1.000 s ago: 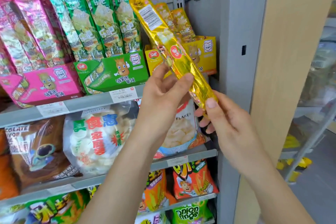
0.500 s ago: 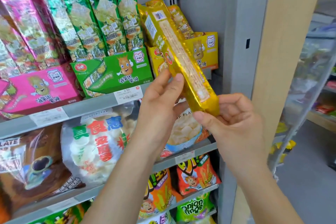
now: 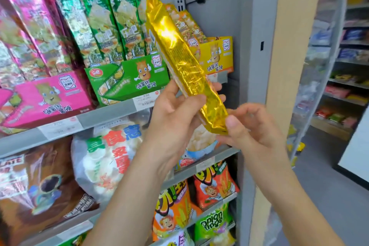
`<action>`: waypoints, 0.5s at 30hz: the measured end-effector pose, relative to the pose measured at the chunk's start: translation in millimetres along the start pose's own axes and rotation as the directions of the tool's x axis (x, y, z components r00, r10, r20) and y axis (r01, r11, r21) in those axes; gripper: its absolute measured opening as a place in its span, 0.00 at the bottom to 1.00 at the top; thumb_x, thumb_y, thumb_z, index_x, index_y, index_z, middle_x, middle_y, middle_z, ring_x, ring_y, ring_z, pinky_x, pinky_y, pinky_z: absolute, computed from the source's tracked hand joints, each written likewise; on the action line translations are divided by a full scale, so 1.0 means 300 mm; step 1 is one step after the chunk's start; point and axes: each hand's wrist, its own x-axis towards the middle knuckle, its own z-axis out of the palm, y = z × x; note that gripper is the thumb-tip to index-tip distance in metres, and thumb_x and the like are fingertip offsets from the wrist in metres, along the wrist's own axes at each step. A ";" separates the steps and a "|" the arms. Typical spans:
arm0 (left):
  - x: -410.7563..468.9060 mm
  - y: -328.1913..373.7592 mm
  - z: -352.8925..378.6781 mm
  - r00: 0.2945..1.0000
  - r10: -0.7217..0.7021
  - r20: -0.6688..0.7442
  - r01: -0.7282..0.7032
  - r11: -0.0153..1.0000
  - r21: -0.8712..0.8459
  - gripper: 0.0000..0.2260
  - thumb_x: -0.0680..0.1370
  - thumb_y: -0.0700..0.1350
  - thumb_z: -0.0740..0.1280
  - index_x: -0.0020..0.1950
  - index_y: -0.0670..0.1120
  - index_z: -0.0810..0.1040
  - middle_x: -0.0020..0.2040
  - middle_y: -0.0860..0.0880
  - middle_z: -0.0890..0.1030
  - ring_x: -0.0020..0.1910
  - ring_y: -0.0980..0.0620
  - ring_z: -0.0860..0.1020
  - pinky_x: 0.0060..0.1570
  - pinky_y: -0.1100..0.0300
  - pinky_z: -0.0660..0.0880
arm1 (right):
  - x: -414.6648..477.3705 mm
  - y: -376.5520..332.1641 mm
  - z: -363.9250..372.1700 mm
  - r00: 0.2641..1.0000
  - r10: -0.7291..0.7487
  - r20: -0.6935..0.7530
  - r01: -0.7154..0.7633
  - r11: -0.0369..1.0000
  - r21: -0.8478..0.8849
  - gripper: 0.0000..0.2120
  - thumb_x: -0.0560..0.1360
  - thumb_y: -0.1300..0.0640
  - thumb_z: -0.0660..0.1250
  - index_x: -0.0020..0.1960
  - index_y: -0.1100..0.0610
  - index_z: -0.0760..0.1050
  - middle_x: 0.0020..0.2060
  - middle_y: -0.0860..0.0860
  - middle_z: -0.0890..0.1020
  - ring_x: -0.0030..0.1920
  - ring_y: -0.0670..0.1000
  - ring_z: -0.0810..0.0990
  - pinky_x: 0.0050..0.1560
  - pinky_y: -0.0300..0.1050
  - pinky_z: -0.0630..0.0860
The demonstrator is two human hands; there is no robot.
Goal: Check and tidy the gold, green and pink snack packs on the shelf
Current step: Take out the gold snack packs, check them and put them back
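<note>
Currently: gold pack [image 3: 179, 62] held tilted before the yellow display box [image 3: 219, 56] — left hand [image 3: 175, 112] wraps its middle, right hand [image 3: 253, 132] pinches its lower end between thumb and fingers.

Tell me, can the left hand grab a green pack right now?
Probably not yet. The left hand grips the gold pack, so its fingers are full. The green packs stand in their green box just above and left of it with nothing between, so a freed hand likely could.
</note>
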 end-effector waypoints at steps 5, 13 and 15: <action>0.009 0.006 0.007 1.000 -0.010 0.000 0.010 1.000 -0.006 0.12 0.73 0.41 0.66 0.57 0.44 0.75 0.51 0.43 0.84 0.53 0.44 0.82 0.50 0.46 0.80 | -0.019 -0.017 -0.004 0.999 0.029 -0.016 -0.031 0.994 -0.104 0.24 0.61 0.45 0.78 0.56 0.47 0.77 0.43 0.46 0.87 0.44 0.47 0.86 0.44 0.35 0.79; 0.071 0.036 0.049 0.977 0.095 -0.189 -0.071 0.989 0.128 0.15 0.78 0.45 0.68 0.62 0.40 0.74 0.51 0.44 0.83 0.49 0.44 0.81 0.53 0.37 0.77 | -0.010 0.022 -0.010 0.931 -0.354 -0.086 0.211 0.717 -0.665 0.21 0.65 0.37 0.71 0.56 0.38 0.72 0.44 0.36 0.78 0.45 0.38 0.78 0.44 0.29 0.74; 0.084 0.030 0.059 0.976 0.101 -0.193 -0.069 0.983 0.167 0.14 0.78 0.46 0.68 0.60 0.40 0.74 0.46 0.44 0.82 0.45 0.42 0.82 0.50 0.32 0.76 | 0.001 0.018 -0.015 0.923 -0.379 -0.071 0.236 0.701 -0.673 0.19 0.65 0.37 0.70 0.53 0.37 0.72 0.43 0.36 0.77 0.45 0.35 0.76 0.44 0.24 0.71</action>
